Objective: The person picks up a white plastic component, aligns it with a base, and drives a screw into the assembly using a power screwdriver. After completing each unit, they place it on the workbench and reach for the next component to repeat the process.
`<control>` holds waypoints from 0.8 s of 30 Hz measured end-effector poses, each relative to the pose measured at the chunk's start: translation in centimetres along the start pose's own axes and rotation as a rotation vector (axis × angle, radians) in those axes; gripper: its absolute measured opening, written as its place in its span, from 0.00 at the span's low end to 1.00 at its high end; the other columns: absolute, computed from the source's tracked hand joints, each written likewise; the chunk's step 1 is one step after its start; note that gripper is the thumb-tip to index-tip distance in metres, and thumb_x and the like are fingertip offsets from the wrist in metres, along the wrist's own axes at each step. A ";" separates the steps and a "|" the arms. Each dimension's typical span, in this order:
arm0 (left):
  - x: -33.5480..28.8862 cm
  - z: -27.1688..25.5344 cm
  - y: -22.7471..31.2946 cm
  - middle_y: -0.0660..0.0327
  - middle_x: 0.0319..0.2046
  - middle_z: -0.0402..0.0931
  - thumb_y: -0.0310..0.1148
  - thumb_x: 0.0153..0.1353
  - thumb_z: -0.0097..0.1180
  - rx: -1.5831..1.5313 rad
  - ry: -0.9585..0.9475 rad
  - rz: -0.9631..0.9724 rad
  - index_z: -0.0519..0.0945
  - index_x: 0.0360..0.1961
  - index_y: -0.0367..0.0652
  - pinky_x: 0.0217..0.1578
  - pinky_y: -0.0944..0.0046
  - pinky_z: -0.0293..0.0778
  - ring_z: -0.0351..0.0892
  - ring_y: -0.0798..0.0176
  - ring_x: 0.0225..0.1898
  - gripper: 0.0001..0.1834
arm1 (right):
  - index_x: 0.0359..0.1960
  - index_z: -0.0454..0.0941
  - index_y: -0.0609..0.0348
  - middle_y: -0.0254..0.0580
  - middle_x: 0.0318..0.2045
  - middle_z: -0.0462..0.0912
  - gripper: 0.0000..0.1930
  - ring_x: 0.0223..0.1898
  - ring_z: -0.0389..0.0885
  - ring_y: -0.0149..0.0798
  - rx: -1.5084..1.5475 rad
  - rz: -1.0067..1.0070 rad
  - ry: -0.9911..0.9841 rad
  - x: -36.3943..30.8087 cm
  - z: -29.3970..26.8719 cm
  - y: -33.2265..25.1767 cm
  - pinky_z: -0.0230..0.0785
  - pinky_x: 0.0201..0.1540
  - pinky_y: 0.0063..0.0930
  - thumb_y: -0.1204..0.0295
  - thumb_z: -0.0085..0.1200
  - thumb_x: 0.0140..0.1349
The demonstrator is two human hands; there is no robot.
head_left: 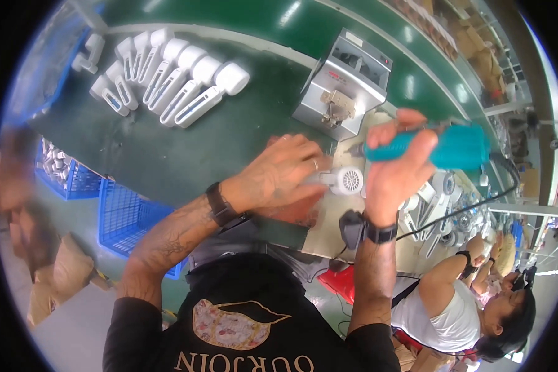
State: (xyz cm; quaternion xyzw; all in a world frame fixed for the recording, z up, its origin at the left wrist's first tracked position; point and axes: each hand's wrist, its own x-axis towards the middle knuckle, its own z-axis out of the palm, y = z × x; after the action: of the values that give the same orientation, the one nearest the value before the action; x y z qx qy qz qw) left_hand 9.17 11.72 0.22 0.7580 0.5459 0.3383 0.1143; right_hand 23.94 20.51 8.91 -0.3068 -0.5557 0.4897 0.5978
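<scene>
My left hand is closed around the handle of a small white appliance with a round slotted grille; its fingers hide most of the handle. A reddish pad lies under that hand. In my right hand is a teal electric screwdriver, held level with its tip pointing left. The tip hovers just above and beyond the grille. The right hand is slightly blurred. A silver box-shaped machine, which looks like a screw feeder, stands beyond both hands.
Several finished-looking white appliances lie in rows at the far left. More white parts are heaped on the right, where the screwdriver's black cable crosses. Blue crates stand lower left. A co-worker in white sits at the right.
</scene>
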 end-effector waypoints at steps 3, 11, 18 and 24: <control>-0.1 0.3 -0.6 0.64 0.44 0.77 0.50 0.60 0.64 0.002 -0.043 0.122 0.81 0.53 0.50 0.54 0.54 0.67 0.73 0.57 0.49 0.24 | 0.43 0.74 0.68 0.40 0.22 0.75 0.23 0.24 0.75 0.34 -0.151 -0.089 -0.042 2.5 1.5 1.1 0.66 0.26 0.27 0.54 0.43 0.75; -0.3 0.7 -1.1 0.60 0.39 0.75 0.50 0.60 0.62 -0.065 0.053 0.136 0.79 0.51 0.45 0.50 0.55 0.68 0.72 0.56 0.44 0.24 | 0.38 0.74 0.64 0.38 0.21 0.76 0.18 0.23 0.76 0.32 -0.199 -0.131 -0.114 4.4 3.6 5.2 0.66 0.26 0.25 0.58 0.46 0.75; -0.3 0.6 -0.8 0.60 0.40 0.75 0.51 0.61 0.61 -0.092 0.007 0.093 0.80 0.51 0.45 0.55 0.53 0.67 0.72 0.55 0.47 0.25 | 0.40 0.74 0.64 0.39 0.21 0.75 0.18 0.23 0.76 0.34 -0.132 -0.043 -0.214 3.5 2.9 5.2 0.67 0.26 0.27 0.58 0.44 0.76; -0.5 0.8 -0.7 0.64 0.44 0.77 0.52 0.58 0.66 -0.061 0.016 0.032 0.82 0.52 0.54 0.55 0.54 0.67 0.73 0.58 0.49 0.23 | 0.44 0.72 0.68 0.40 0.21 0.73 0.27 0.23 0.74 0.36 -0.054 0.013 -0.165 -1.3 -0.7 1.6 0.68 0.26 0.30 0.49 0.51 0.71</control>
State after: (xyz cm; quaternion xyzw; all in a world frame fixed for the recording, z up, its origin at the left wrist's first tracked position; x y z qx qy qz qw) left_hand 9.06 11.69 -0.92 0.7602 0.5238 0.3625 0.1277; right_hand 24.31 19.97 6.82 -0.2851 -0.6140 0.5019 0.5384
